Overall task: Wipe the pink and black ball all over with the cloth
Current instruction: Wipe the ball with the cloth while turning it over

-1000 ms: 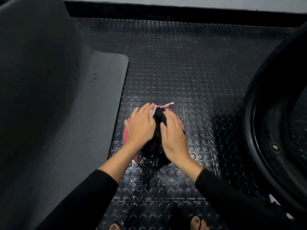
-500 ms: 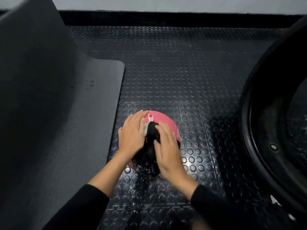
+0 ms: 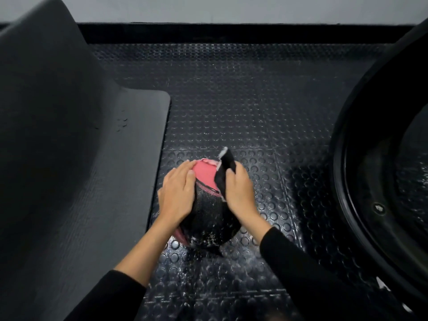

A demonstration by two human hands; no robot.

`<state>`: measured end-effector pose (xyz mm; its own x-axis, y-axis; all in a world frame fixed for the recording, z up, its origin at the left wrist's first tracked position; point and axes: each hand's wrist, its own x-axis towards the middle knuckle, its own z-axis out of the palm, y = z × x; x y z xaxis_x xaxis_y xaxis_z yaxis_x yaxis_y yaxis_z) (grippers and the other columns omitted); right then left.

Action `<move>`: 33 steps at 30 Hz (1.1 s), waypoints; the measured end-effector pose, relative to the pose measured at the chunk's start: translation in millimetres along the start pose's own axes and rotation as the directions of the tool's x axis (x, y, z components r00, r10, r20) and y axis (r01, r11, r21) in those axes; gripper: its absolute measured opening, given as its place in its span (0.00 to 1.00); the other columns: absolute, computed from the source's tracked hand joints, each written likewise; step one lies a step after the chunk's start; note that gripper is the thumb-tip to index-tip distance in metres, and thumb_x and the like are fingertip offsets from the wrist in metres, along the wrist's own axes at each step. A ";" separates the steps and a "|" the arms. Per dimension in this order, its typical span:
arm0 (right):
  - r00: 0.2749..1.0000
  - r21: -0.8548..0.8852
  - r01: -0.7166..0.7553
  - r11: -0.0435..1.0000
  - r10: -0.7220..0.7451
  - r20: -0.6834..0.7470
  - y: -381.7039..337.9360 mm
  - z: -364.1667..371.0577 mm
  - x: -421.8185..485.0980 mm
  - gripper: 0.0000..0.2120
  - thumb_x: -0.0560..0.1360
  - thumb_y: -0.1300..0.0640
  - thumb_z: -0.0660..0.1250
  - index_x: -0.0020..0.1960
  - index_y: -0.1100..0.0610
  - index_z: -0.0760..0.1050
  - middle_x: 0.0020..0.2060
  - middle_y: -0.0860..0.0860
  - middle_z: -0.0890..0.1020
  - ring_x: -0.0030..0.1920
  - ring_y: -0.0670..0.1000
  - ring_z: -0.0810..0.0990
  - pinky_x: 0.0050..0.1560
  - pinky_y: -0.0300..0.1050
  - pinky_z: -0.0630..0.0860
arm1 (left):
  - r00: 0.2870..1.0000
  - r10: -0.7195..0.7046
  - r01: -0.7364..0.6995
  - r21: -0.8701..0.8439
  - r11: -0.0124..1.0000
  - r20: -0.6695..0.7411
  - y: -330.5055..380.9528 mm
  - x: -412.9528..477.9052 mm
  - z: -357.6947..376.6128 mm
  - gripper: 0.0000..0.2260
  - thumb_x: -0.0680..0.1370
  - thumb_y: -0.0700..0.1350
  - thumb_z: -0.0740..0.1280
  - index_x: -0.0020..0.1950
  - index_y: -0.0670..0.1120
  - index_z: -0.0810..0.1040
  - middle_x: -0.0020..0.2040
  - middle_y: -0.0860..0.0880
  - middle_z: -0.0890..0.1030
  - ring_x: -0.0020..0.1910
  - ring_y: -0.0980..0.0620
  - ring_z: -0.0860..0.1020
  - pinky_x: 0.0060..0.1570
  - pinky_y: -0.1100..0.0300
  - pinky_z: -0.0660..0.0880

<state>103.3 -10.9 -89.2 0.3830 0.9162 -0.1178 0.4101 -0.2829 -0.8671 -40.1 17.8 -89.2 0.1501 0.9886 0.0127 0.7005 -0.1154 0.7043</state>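
Ball (image 3: 208, 212) sits on floor (image 3: 231, 100) between your hands. Left hand (image 3: 177, 193) lies spread flat on ball's left side. Right hand (image 3: 239, 193) pinches cloth (image 3: 225, 172) against ball just left of fingers. Likely mid-wipe: pale specks low on ball, underside probably unwiped.

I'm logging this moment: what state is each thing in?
ball: on the studded floor, between both hands.
cloth: held against the ball's upper right.
left hand: flat on the ball's left side.
right hand: grips the cloth.
mat: flat near the ball, left part curving up.
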 end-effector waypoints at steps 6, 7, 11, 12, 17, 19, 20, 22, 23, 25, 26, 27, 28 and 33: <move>0.949 0.069 -0.256 0.964 0.237 0.208 9.0 -20.9 29.0 0.11 0.79 0.50 0.55 0.55 0.53 0.72 0.47 0.51 0.79 0.46 0.51 0.77 0.41 0.45 0.69 | 0.813 -0.539 0.565 -0.520 0.641 0.220 -30.9 7.3 -15.0 0.24 0.75 0.61 0.59 0.66 0.49 0.74 0.66 0.44 0.75 0.63 0.47 0.74 0.64 0.49 0.69; 0.948 0.074 -0.263 0.962 0.244 0.205 6.1 -20.7 30.0 0.10 0.79 0.50 0.55 0.54 0.52 0.72 0.46 0.51 0.79 0.44 0.50 0.76 0.38 0.44 0.68 | 0.721 -0.577 0.670 -0.597 0.441 0.384 -30.6 3.9 -14.7 0.23 0.76 0.61 0.58 0.60 0.47 0.78 0.59 0.42 0.80 0.56 0.45 0.78 0.57 0.51 0.73; 0.960 0.113 -0.251 0.961 0.233 0.155 12.1 -18.3 20.6 0.08 0.77 0.49 0.56 0.47 0.49 0.73 0.39 0.50 0.80 0.39 0.51 0.76 0.37 0.45 0.68 | 0.700 -0.544 0.678 -0.669 0.304 0.463 -25.3 -13.9 -10.9 0.24 0.79 0.59 0.55 0.50 0.42 0.83 0.46 0.39 0.84 0.45 0.42 0.83 0.44 0.53 0.76; 0.962 0.137 -0.248 0.959 0.228 0.149 15.3 -18.0 15.5 0.08 0.76 0.49 0.57 0.45 0.48 0.73 0.38 0.50 0.80 0.39 0.52 0.77 0.38 0.46 0.69 | 0.722 -0.540 0.648 -0.696 0.310 0.432 -26.9 -17.5 -9.9 0.23 0.79 0.57 0.55 0.47 0.42 0.83 0.43 0.39 0.84 0.41 0.43 0.83 0.43 0.54 0.76; 0.982 0.158 -0.175 0.972 0.161 0.095 10.3 -36.8 1.9 0.07 0.78 0.53 0.58 0.45 0.51 0.74 0.37 0.48 0.79 0.37 0.48 0.75 0.36 0.44 0.68 | 0.731 -0.528 0.613 -0.756 0.230 0.433 -25.6 -27.4 9.9 0.20 0.79 0.52 0.56 0.35 0.45 0.80 0.33 0.45 0.81 0.30 0.48 0.79 0.35 0.58 0.73; 0.993 0.111 -0.103 0.989 0.094 0.077 7.3 -46.1 2.1 0.06 0.77 0.52 0.58 0.46 0.48 0.74 0.40 0.46 0.80 0.42 0.48 0.77 0.40 0.46 0.70 | 0.722 -0.520 0.629 -0.746 0.219 0.456 -21.6 -25.6 17.4 0.21 0.79 0.52 0.55 0.36 0.45 0.81 0.35 0.44 0.83 0.33 0.47 0.80 0.36 0.57 0.74; 0.994 0.070 -0.071 0.995 0.065 0.084 7.1 -48.2 0.5 0.06 0.77 0.52 0.58 0.48 0.46 0.73 0.43 0.45 0.80 0.45 0.48 0.78 0.43 0.47 0.72 | 0.712 -0.524 0.647 -0.727 0.230 0.468 -21.8 -23.3 20.2 0.21 0.79 0.52 0.55 0.38 0.45 0.81 0.37 0.44 0.83 0.36 0.47 0.80 0.38 0.57 0.75; 0.997 -0.016 -0.010 1.000 0.011 0.074 10.2 -47.8 -6.6 0.08 0.79 0.51 0.57 0.55 0.44 0.72 0.50 0.44 0.78 0.51 0.47 0.76 0.47 0.46 0.71 | 0.704 -0.541 0.680 -0.656 0.327 0.460 -22.4 -12.7 22.5 0.20 0.79 0.54 0.55 0.43 0.45 0.82 0.43 0.44 0.84 0.44 0.46 0.81 0.44 0.55 0.76; 0.999 -0.063 0.012 0.998 -0.009 0.049 11.4 -45.8 -13.2 0.10 0.79 0.51 0.57 0.58 0.45 0.71 0.53 0.44 0.76 0.54 0.47 0.75 0.50 0.47 0.71 | 0.697 -0.556 0.703 -0.584 0.406 0.453 -19.2 -6.8 20.2 0.20 0.77 0.56 0.55 0.46 0.47 0.83 0.48 0.44 0.84 0.49 0.45 0.80 0.50 0.53 0.76; 0.999 -0.180 0.042 0.983 -0.046 -0.018 13.3 -39.2 -28.1 0.14 0.79 0.47 0.53 0.63 0.47 0.69 0.58 0.42 0.73 0.60 0.47 0.72 0.65 0.54 0.66 | 0.728 -0.605 0.685 -0.361 0.632 0.323 -8.2 -0.1 16.8 0.20 0.75 0.58 0.54 0.57 0.51 0.80 0.61 0.46 0.80 0.59 0.45 0.77 0.62 0.47 0.71; 0.997 -0.255 0.056 0.965 -0.069 -0.043 14.5 -35.5 -35.7 0.18 0.79 0.45 0.50 0.65 0.47 0.68 0.61 0.41 0.72 0.65 0.47 0.69 0.72 0.59 0.57 | 0.789 -0.568 0.614 -0.242 0.751 0.235 0.3 -0.9 17.1 0.22 0.77 0.56 0.53 0.65 0.51 0.75 0.67 0.46 0.75 0.65 0.44 0.72 0.67 0.46 0.66; 0.993 -0.311 0.088 0.946 -0.109 -0.051 14.9 -30.8 -45.1 0.21 0.78 0.44 0.48 0.66 0.48 0.67 0.65 0.42 0.71 0.71 0.48 0.64 0.75 0.58 0.46 | 0.852 -0.493 0.518 -0.148 0.843 0.175 11.1 -5.4 18.5 0.24 0.78 0.56 0.51 0.71 0.50 0.69 0.73 0.47 0.68 0.71 0.44 0.66 0.71 0.45 0.61; 0.984 -0.336 0.151 0.930 -0.175 -0.042 15.4 -25.0 -55.1 0.23 0.79 0.44 0.47 0.68 0.50 0.67 0.69 0.43 0.69 0.75 0.47 0.58 0.75 0.54 0.39 | 0.894 -0.425 0.439 -0.084 0.895 0.141 19.0 -12.5 19.3 0.26 0.78 0.57 0.50 0.74 0.50 0.64 0.76 0.49 0.63 0.74 0.45 0.60 0.72 0.44 0.57; 0.913 -0.277 0.408 0.870 -0.384 0.137 3.0 -15.6 -42.3 0.16 0.78 0.55 0.55 0.63 0.56 0.73 0.62 0.49 0.77 0.67 0.49 0.69 0.70 0.40 0.58 | 0.967 -0.250 0.255 -0.136 0.957 0.050 5.6 -27.4 18.1 0.21 0.79 0.56 0.54 0.70 0.55 0.70 0.71 0.54 0.71 0.70 0.53 0.67 0.70 0.49 0.63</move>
<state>101.3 -54.9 -79.2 0.0784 0.9841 0.1592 0.7425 0.0489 -0.6680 -27.7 -11.7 -98.4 0.0050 0.9799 -0.1996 0.6139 0.1545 0.7741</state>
